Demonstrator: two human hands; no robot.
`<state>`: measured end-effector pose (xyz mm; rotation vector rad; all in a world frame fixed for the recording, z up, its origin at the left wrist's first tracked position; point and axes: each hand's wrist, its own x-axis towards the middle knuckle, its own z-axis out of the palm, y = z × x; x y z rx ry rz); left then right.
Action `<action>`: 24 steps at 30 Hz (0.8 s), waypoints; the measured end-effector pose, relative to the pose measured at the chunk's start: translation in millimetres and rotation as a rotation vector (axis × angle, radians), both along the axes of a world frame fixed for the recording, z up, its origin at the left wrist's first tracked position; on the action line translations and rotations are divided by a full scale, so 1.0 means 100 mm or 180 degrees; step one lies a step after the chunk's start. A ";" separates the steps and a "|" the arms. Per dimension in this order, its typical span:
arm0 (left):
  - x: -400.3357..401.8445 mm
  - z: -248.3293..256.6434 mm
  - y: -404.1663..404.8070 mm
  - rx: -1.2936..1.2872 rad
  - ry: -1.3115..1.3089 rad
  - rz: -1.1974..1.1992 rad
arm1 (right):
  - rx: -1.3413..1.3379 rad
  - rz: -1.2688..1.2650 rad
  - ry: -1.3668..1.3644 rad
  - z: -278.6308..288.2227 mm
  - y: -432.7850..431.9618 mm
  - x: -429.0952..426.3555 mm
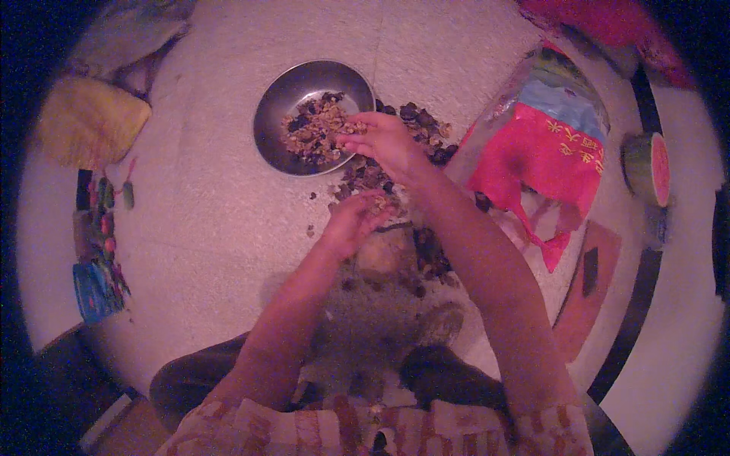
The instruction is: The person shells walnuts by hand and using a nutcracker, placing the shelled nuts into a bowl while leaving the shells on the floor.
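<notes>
A round metal bowl (274, 108) on the floor holds a heap of light, crumpled pieces (313, 131) that look like walnut kernels. My right hand (382, 142) is over the bowl's right rim, with a few of these pieces between its fingertips. Nearer to me, my left hand (359, 219) is cupped, with small light pieces at its fingers. Dark shells or husks (368, 174) lie scattered between and beyond my hands, partly hidden by my right forearm. Below my left hand sits a pale, rounded thing (385, 251) that I cannot identify.
A red plastic bag (536, 154) bearing writing lies to the right, near a reddish board (593, 285). Farther right is a cut watermelon (647, 168). At left are a yellow cushion-like thing (94, 122), small green and red items (107, 222) and a blue packet (97, 290).
</notes>
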<state>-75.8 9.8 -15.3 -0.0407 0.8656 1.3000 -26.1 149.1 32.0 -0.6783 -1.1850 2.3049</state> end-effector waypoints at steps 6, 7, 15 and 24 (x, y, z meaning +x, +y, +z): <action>0.06 -0.03 -0.03 0.0011 0.0012 0.0112 | 0.2233 0.0417 -0.1125 -0.08 0.10 -0.25; 0.06 -0.03 -0.01 -0.0049 -0.0042 0.0091 | 0.2949 0.0519 -0.1554 -0.13 0.13 -0.25; 0.01 0.04 0.08 0.0067 -0.0113 0.0166 | -0.0532 -0.0037 -0.0373 -0.34 0.21 0.27; 0.12 0.14 0.12 -0.0022 0.0252 -0.0161 | 0.2451 0.1059 -0.1214 -0.39 -0.20 0.90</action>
